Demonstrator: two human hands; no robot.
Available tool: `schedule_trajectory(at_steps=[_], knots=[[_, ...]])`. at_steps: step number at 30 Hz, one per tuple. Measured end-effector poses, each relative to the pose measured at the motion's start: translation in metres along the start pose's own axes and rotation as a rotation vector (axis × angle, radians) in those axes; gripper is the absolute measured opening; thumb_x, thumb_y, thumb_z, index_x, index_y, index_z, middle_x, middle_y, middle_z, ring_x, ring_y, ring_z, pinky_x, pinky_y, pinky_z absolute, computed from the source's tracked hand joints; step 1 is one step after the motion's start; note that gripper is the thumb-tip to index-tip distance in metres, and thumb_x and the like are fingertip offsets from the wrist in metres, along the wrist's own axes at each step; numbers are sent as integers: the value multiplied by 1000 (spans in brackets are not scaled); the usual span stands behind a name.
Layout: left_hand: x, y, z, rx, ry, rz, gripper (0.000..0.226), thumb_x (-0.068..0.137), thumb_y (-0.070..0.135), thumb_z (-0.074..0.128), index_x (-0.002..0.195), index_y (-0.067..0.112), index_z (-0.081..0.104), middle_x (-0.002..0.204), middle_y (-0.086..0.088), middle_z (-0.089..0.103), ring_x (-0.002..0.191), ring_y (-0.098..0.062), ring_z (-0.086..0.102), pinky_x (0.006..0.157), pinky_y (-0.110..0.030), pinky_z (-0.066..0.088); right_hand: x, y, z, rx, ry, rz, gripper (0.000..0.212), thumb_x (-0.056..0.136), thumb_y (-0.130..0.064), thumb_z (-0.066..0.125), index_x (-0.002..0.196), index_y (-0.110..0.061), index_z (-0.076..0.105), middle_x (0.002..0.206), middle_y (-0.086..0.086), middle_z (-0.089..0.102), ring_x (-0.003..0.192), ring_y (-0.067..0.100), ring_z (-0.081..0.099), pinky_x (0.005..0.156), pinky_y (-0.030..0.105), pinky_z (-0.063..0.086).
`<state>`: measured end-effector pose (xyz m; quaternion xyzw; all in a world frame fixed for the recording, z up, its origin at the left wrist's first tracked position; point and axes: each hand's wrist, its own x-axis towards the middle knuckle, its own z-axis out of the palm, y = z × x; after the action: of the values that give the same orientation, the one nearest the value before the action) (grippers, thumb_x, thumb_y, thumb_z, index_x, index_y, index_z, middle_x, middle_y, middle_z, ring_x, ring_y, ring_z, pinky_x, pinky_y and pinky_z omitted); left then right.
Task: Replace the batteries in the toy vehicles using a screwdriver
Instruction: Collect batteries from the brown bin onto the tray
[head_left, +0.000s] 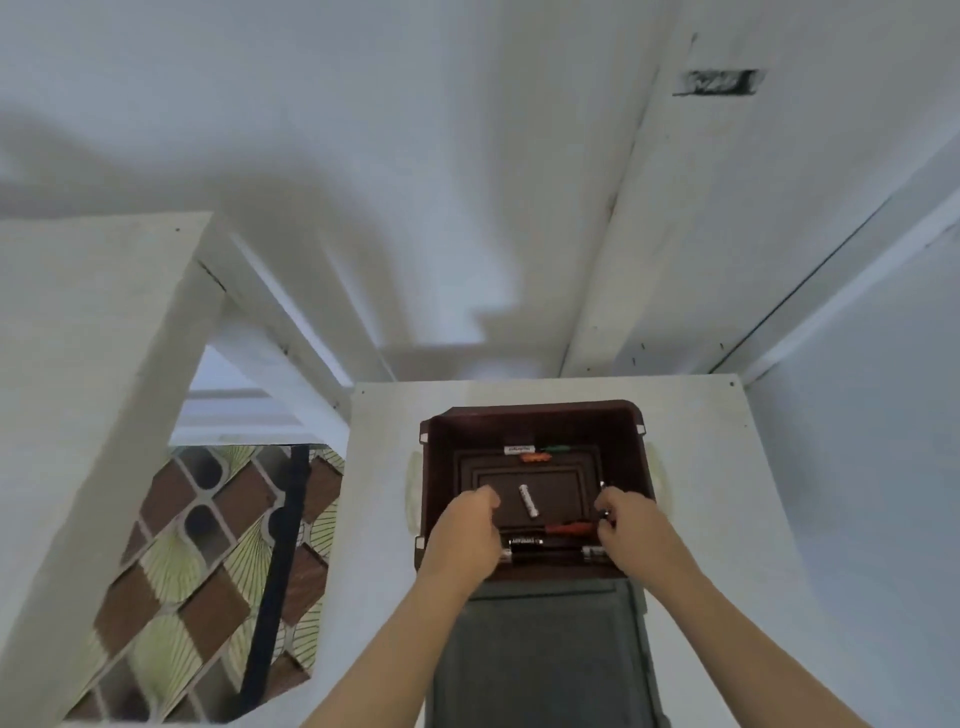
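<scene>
A brown plastic box (623, 447) stands on a white table (727, 493). A white battery (528, 500) lies loose in the middle of its floor. A red-handled screwdriver (569, 529) and a black battery (527, 542) lie along the near wall. At the far wall are another white battery (519, 448), an orange piece (535, 457) and a green-handled tool (556, 447). My left hand (470, 530) reaches into the box on the left with fingers curled and nothing visible in it. My right hand (623, 525) is at the box's right side, fingers closed around a small silvery thing (603, 486). No toy vehicle is visible.
A dark grey flat tray (540, 654) lies on the table right in front of the box, between my forearms. White walls close in behind and to the right. To the left is a gap with a patterned tiled floor (171, 587) and a black bar (280, 571) below.
</scene>
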<state>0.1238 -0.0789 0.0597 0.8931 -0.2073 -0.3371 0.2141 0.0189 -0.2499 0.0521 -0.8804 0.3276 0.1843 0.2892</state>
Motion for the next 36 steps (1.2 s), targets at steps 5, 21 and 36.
schedule_trajectory(at_steps=[5, 21, 36], knots=[[36, -10, 24, 203, -188, -40, 38, 88, -4, 46, 116, 14, 65, 117, -9, 63, 104, -27, 63, 90, -33, 51, 40, 0, 25, -150, -181, -62, 25, 90, -8, 48, 113, -14, 58, 114, 9, 59, 105, 26, 58, 83, 31, 47], [85, -14, 55, 518, -349, -170, 48, 84, 47, 69, 114, 11, 60, 116, -8, 63, 107, -24, 62, 85, -32, 49, 69, 1, 51, -428, -318, 206, 30, 92, -31, 61, 116, -14, 60, 116, 3, 63, 105, 18, 63, 75, 26, 50], [94, -6, 62, 268, -314, -479, 48, 92, 19, 56, 135, 5, 40, 135, -16, 46, 123, -30, 48, 98, -36, 45, 79, -6, 30, 9, -147, 194, 25, 95, -20, 47, 78, -7, 59, 78, 6, 61, 68, 19, 59, 56, 24, 43]])
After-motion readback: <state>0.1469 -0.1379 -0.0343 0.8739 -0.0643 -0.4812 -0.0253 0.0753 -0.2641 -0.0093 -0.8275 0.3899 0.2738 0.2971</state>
